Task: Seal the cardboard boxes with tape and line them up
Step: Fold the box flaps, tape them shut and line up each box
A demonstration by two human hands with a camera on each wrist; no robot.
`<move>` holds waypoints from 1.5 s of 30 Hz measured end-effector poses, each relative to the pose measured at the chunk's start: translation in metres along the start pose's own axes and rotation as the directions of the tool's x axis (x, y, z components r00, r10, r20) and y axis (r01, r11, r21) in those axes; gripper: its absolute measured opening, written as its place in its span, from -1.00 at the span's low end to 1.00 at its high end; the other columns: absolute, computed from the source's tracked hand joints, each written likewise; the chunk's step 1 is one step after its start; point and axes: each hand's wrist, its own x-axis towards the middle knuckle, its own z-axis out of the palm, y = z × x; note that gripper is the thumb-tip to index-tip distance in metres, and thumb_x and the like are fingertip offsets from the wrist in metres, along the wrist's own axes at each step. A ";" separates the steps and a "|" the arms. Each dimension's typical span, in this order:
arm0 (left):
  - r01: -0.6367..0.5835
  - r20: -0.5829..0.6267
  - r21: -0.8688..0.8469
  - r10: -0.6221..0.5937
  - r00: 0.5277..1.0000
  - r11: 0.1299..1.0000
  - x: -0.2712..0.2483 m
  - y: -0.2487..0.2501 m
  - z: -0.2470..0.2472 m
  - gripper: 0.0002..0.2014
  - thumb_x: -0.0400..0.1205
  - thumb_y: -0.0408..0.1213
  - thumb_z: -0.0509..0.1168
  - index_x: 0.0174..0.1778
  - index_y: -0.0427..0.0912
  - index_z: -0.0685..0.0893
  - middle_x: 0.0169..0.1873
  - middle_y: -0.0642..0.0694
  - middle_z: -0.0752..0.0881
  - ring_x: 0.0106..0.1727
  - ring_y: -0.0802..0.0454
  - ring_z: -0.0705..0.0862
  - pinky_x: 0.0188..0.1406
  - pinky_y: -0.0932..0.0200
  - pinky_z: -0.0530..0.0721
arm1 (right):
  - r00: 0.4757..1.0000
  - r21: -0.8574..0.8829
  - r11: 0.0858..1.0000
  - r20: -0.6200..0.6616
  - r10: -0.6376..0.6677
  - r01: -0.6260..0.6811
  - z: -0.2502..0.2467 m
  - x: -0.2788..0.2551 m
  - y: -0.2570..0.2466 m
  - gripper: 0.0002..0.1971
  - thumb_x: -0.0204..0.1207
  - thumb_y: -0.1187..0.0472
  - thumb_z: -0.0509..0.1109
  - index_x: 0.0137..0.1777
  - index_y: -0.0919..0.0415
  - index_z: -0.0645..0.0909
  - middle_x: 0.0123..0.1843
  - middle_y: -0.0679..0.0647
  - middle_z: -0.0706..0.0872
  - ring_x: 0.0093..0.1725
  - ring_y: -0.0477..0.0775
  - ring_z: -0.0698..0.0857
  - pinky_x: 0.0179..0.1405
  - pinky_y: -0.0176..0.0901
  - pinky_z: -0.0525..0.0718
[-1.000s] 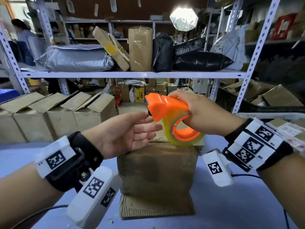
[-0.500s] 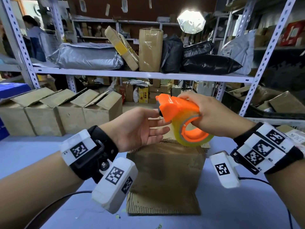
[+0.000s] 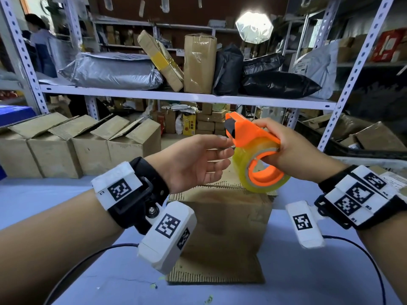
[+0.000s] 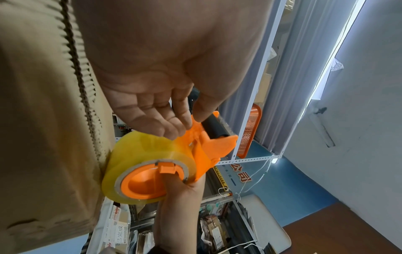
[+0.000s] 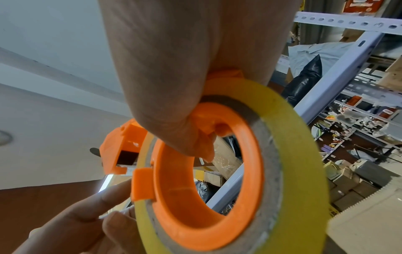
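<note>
Stockroom with metal shelving (image 3: 187, 96) carrying parcels; pale blue desk (image 3: 55, 194) below. At far left, a row of cardboard boxes (image 3: 72, 150) stands along the desk's back edge, flaps raised. The left hand (image 3: 193, 164) hovers with fingers (image 4: 182, 113) loosely extended, thumb and forefinger at the cutter end of the tape dispenser (image 3: 253, 137), apparently seeking the tape's free end. Centre, one box (image 3: 224, 221) sits below both hands. The right hand (image 3: 293, 155) is clenched round the dispenser through the roll's core. Judged step: starting the tape. Next move calls for drawing out a length and laying it across the box's top.
</note>
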 end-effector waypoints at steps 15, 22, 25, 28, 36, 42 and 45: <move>-0.052 -0.055 -0.013 0.051 0.997 0.999 0.006 0.001 0.022 -0.88 0.75 -0.12 0.28 0.02 -0.05 0.68 -0.25 0.08 0.69 -0.39 0.18 0.57 -0.46 0.35 0.53 | 0.999 0.073 0.997 -0.032 -0.006 0.009 -0.002 -0.004 0.008 -0.38 0.48 0.41 0.53 0.42 -0.13 0.48 0.14 -0.06 0.72 0.10 0.02 0.73 0.07 0.30 0.72; -0.064 -0.123 -0.028 0.060 0.991 0.998 0.009 -0.004 0.025 -0.86 0.73 -0.09 0.34 0.08 -0.06 0.69 -0.29 0.09 0.69 -0.45 0.21 0.59 -0.54 0.35 0.53 | 0.999 0.070 0.997 -0.038 -0.012 0.015 -0.002 -0.005 0.008 -0.38 0.48 0.42 0.52 0.42 -0.13 0.47 0.12 -0.05 0.72 0.07 -0.01 0.73 0.05 0.30 0.71; -0.049 -0.128 -0.036 0.044 0.991 0.998 0.010 -0.003 0.024 -0.88 0.73 -0.11 0.35 -0.07 -0.02 0.71 -0.31 0.09 0.65 -0.46 0.22 0.60 -0.55 0.36 0.52 | 0.999 0.076 0.997 -0.038 -0.005 0.008 -0.002 -0.006 0.009 -0.38 0.49 0.42 0.51 0.43 -0.14 0.47 0.12 -0.04 0.72 0.07 0.02 0.73 0.06 0.31 0.71; -0.035 -0.109 -0.033 0.031 0.994 0.999 0.009 -0.003 0.022 -0.84 0.73 -0.13 0.35 -0.15 -0.01 0.74 -0.32 0.10 0.65 -0.44 0.21 0.59 -0.54 0.37 0.52 | 0.999 0.082 0.997 -0.045 0.002 0.002 -0.001 -0.006 0.010 -0.38 0.49 0.41 0.51 0.43 -0.16 0.46 0.13 -0.02 0.72 0.08 0.05 0.74 0.07 0.35 0.70; -0.050 -0.106 0.002 0.050 0.993 0.999 0.008 -0.002 0.028 -0.90 0.74 -0.13 0.32 -0.05 -0.04 0.67 -0.31 0.10 0.65 -0.42 0.21 0.58 -0.51 0.36 0.52 | 0.998 0.094 0.996 -0.055 0.001 0.005 -0.001 -0.006 0.011 -0.37 0.47 0.45 0.50 0.41 -0.15 0.48 0.12 -0.01 0.72 0.08 0.07 0.74 0.07 0.38 0.70; -0.037 -0.113 -0.006 0.036 0.993 0.999 0.009 0.001 0.032 -0.85 0.74 -0.17 0.29 -0.14 -0.05 0.65 -0.38 0.11 0.58 -0.44 0.22 0.53 -0.51 0.38 0.48 | 0.999 0.093 0.996 -0.049 0.003 0.001 -0.002 -0.008 0.011 -0.35 0.47 0.47 0.49 0.41 -0.17 0.46 0.12 0.00 0.72 0.08 0.09 0.74 0.08 0.40 0.69; -0.037 -0.127 -0.009 0.036 0.991 0.999 0.009 0.003 0.035 -0.84 0.72 -0.18 0.28 -0.19 -0.04 0.62 -0.41 0.10 0.53 -0.48 0.22 0.49 -0.55 0.38 0.46 | 0.999 0.081 0.997 -0.048 -0.003 0.007 -0.002 -0.008 0.011 -0.35 0.47 0.46 0.49 0.40 -0.20 0.46 0.12 -0.02 0.72 0.08 0.08 0.73 0.07 0.38 0.70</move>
